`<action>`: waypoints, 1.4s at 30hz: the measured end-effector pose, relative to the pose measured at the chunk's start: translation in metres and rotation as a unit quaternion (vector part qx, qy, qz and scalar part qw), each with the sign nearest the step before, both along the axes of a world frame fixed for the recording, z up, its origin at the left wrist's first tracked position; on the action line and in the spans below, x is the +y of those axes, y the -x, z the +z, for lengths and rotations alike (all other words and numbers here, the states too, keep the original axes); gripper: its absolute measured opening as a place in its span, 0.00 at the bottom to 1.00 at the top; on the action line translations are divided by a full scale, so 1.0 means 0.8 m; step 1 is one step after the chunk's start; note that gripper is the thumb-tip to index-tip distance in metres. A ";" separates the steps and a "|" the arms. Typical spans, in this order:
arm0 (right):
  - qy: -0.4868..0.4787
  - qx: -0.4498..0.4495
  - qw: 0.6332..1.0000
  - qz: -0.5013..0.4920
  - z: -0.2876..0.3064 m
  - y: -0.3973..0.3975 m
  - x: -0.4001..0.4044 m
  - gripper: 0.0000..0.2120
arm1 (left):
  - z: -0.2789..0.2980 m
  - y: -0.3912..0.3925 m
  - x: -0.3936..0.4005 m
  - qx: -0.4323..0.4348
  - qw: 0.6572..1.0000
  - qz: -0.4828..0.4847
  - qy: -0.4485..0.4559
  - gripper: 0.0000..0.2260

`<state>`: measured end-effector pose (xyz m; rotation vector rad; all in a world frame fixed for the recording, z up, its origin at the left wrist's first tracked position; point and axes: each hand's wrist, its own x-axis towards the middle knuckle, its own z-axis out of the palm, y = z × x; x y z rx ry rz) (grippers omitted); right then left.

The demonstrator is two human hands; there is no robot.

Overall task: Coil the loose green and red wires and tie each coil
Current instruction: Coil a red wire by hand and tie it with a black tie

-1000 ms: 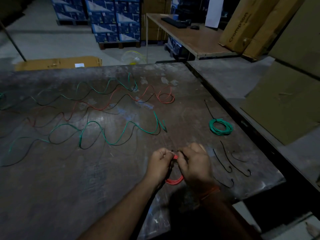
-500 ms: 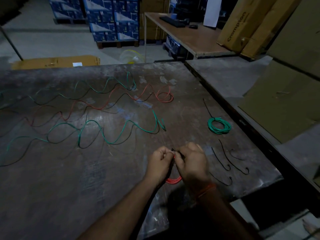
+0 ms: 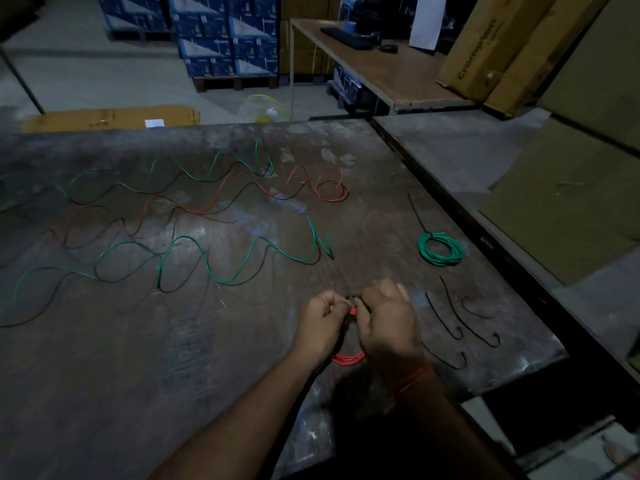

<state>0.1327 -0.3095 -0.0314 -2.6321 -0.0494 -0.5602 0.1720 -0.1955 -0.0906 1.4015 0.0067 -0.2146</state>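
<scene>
My left hand [image 3: 322, 322] and my right hand [image 3: 386, 320] meet over the near right part of the table and together hold a small red wire coil [image 3: 348, 359]. Both pinch its top, where a thin black tie [image 3: 351, 299] shows between the fingers. The coil's lower arc hangs out below my hands. A tied green coil [image 3: 440, 249] with a black tie tail lies farther right. Loose wavy green wires [image 3: 221, 268] and a loose red wire [image 3: 329, 192] sprawl across the table's middle and left.
Three spare black ties [image 3: 460, 317] lie right of my hands, near the table's right edge [image 3: 512, 271]. Cardboard boxes [image 3: 568, 188] stand to the right, a wooden desk [image 3: 391, 67] and stacked blue cartons [image 3: 228, 32] at the back.
My hands stay together on the red coil, shifting only slightly as the fingers work at its top. The wires on the table have not moved.
</scene>
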 end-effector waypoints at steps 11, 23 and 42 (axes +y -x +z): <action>0.001 -0.012 1.000 0.001 -0.001 -0.002 0.000 0.12 | -0.002 -0.002 0.000 0.005 1.000 -0.007 0.015 0.08; 0.020 -0.016 1.000 -0.007 -0.005 -0.002 0.001 0.11 | 0.001 0.000 0.003 0.005 1.000 -0.010 0.004 0.08; -0.007 -0.021 1.000 -0.010 -0.001 0.001 0.005 0.13 | 0.000 0.000 0.003 -0.006 1.000 -0.008 -0.005 0.08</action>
